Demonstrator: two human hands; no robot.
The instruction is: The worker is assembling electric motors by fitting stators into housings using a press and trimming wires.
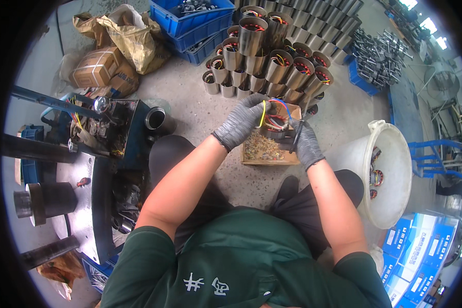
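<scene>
In grey work gloves, both my hands meet over a cardboard box [264, 160] whose inside is littered with small wire scraps. Closed fingers of my left hand [245, 119] pinch the coloured lead wires [263, 114], yellow and blue among them, of a motor stator [277, 128]. That stator sits between the hands, just above the box, partly covered by the right fingers. My right hand [307, 143] is closed around a slim dark hand tool [296, 136] beside the stator; its exact kind is hard to make out.
Metal cylinders [254, 41] with coloured wires stand stacked ahead. A white bucket [370, 154] holding several stators is at my right. To my left is a machine bench [95, 205]. Blue crates [190, 23] and a carton [95, 66] lie far left; a bin of metal shafts [362, 79] stands far right.
</scene>
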